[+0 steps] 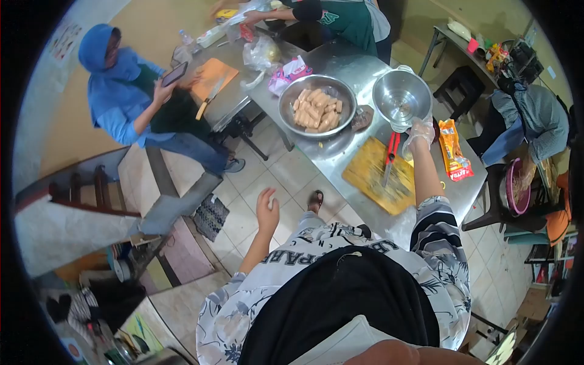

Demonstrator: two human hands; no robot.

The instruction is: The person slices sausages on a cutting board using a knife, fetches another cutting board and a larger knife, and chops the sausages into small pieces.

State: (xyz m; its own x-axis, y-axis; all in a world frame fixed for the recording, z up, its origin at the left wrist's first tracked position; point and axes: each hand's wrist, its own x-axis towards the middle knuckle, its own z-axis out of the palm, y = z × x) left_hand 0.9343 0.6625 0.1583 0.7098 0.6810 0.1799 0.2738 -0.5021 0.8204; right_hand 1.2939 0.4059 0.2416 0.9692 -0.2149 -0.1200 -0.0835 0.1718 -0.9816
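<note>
My right hand point(420, 135), in a clear plastic glove, reaches across the metal table to the near rim of a silver pot point(403, 97) and appears closed on it. The pot looks to have only a little at its bottom. My left hand point(267, 210) hangs bare over the floor, fingers loosely bent and apart, holding nothing. A large metal basin point(286, 115) full of light brown sausages point(316, 109) stands left of the pot. Nearer me lies a worn yellow cutting board point(371, 173), with a red-handled knife point(391, 155) resting on it.
Right of the board lies an orange packet point(451, 151). A pink tissue pack point(290, 74) sits behind the basin. At left, a person point(131, 91) holds a phone by an orange board point(214, 79) with a knife. Other people work at the back and far right, near a pink basin point(518, 187).
</note>
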